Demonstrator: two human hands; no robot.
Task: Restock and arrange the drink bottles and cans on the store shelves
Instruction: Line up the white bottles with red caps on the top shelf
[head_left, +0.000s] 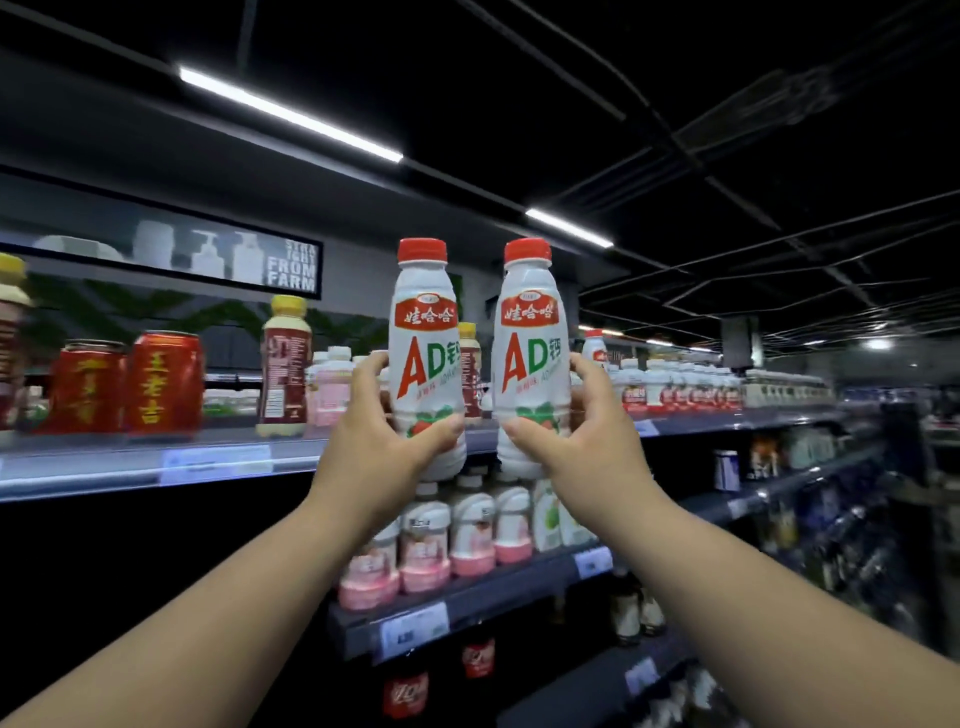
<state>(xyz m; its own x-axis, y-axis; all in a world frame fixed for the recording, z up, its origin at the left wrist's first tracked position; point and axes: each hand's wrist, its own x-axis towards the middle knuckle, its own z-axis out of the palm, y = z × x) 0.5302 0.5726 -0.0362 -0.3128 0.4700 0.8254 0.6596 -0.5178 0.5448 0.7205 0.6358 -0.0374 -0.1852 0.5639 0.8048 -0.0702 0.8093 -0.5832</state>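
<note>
Before the top shelf (78, 470), two white AD milk bottles are held upright, red caps up, side by side: the left bottle (423, 332) is gripped low by the curled left hand (382, 441), the right bottle (527, 332) by the right hand (576, 441). Behind, red cans (165, 382) and a yellow-capped bottle (284, 364) are ranged; pink-based bottles (425, 540) are partly hidden below

Retail shop aisle, long shelves (156, 467) of drink bottles (472, 530) and cans (165, 382), price tags (215, 462), strip lights (291, 114)

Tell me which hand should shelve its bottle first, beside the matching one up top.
Right, probably: the right hand holds the right bottle beside the matching shelved bottle on the top shelf; the left hand, with the left bottle, is farther from it.
</note>
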